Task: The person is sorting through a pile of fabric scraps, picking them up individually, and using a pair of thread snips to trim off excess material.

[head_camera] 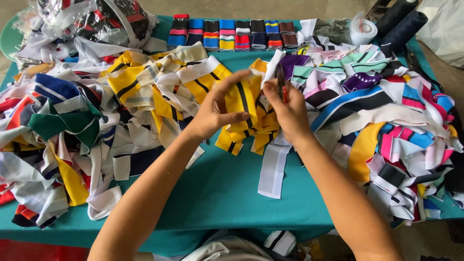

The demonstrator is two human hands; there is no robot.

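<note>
My left hand (218, 110) grips a yellow fabric strip with black stripes (240, 99), held up over the middle of the teal table (212, 193). My right hand (286, 112) holds small red-handled snips (281, 83) right beside the strip's upper edge, their dark blades pointing up. More yellow striped strips (251, 134) hang and lie below both hands. A white strip (273, 169) lies under my right wrist.
Heaps of mixed coloured fabric strips cover the left (58, 125) and right (396, 121) of the table. A row of folded striped pieces (232, 35) lines the far edge. A clear bag of fabric (87, 21), a tape roll (362, 30) and dark thread cones (401, 21) sit at the back.
</note>
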